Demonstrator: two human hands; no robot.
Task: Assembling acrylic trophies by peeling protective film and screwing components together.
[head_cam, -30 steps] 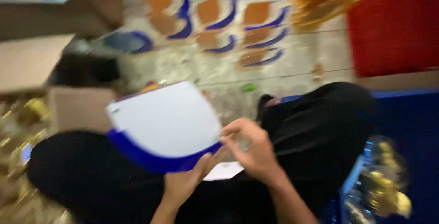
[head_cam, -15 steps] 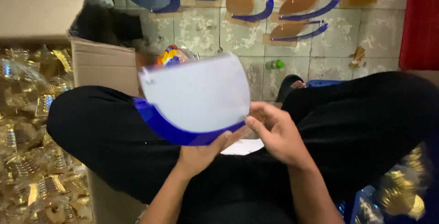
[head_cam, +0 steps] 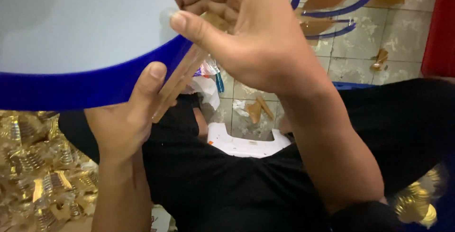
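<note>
Blue-rimmed white panel [head_cam: 80,28] – largest item, fills upper left, held up close in front of you. Your left hand [head_cam: 125,118] grips its blue lower edge from below, thumb pressed on rim. Your right hand [head_cam: 246,28] closed on brown film strip [head_cam: 177,82] – pinched at panel's right edge, strip trailing down toward left thumb.

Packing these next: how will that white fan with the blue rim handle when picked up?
The white fan looks thin and flat, so probably light and slightly bendy. Its slim wooden sticks, pinched between left hand and right hand, may snap if forced.
</note>
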